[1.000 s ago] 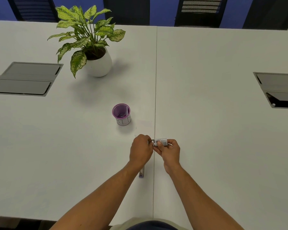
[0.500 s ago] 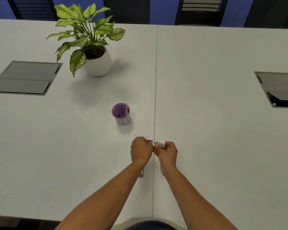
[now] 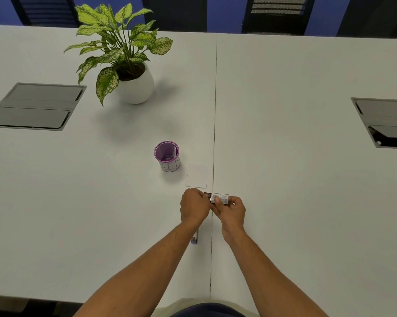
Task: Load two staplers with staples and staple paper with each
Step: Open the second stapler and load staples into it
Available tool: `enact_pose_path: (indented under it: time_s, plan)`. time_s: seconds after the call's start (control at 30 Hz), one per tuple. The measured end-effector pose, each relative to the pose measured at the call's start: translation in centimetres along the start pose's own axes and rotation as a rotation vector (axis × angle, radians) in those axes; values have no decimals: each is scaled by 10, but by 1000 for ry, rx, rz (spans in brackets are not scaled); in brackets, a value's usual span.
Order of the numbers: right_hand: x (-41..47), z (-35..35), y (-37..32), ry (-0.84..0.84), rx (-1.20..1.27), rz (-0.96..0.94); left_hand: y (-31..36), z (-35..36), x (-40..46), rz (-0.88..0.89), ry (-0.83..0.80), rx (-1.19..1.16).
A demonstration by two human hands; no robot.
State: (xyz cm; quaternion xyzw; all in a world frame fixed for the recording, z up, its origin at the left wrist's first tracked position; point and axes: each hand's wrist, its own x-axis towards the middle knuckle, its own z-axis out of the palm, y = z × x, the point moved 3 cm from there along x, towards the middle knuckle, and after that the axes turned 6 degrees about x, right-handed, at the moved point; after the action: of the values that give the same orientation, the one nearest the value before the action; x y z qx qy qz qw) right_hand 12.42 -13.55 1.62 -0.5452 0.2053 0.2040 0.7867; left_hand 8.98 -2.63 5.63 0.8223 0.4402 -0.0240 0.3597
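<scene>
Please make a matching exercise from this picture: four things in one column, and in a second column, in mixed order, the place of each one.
Things:
1. plant
2. cup
3. paper
4. staple box

Places:
a. flat on the table, just right of the purple-rimmed container
b. held between both hands
c. far left part of the table, in a white pot
d. middle of the table, standing upright, left of the seam

Pairs: 1-c, 2-d, 3-a, 4-b
</scene>
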Motion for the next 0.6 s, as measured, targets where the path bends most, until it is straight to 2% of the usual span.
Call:
enact_pose_path:
  time_s: [0.17,0.43,0.6]
  plan:
    - [0,-2,1,2,3,23,1,-1,0,11,-2,-37]
    - [1,-2,6,-15,-25,37,-2,-3,0,174,77,3]
    - [1,-3,5,-23,-39,49,-4,-4,1,187,68,-48]
